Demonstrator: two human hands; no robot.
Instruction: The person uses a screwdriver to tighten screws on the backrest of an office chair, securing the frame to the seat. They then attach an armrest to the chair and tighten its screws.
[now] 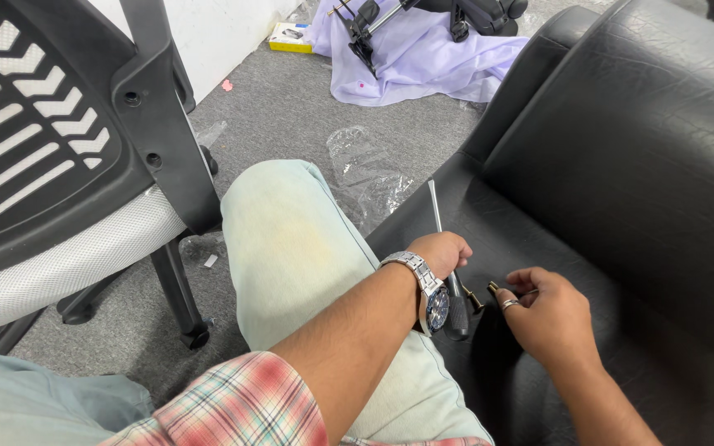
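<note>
Screwdriver (pixel 449 268) in left hand (pixel 440 252), near seat edge (pixel 411 216); right hand (pixel 549 312) perhaps pinching screw.

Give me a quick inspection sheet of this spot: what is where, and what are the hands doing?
Surface: black leather-look seat cushion lying on grey carpet.
Job's things: long metal screwdriver with black handle; small dark fitting on the cushion.
Clutter: crumpled clear plastic wrap, lilac cloth, small yellow box.
Grips: left hand grips the screwdriver; right hand pinches at the fitting.
Cables: nothing seen.
Surroundings: black mesh chair back, white wall.
</note>
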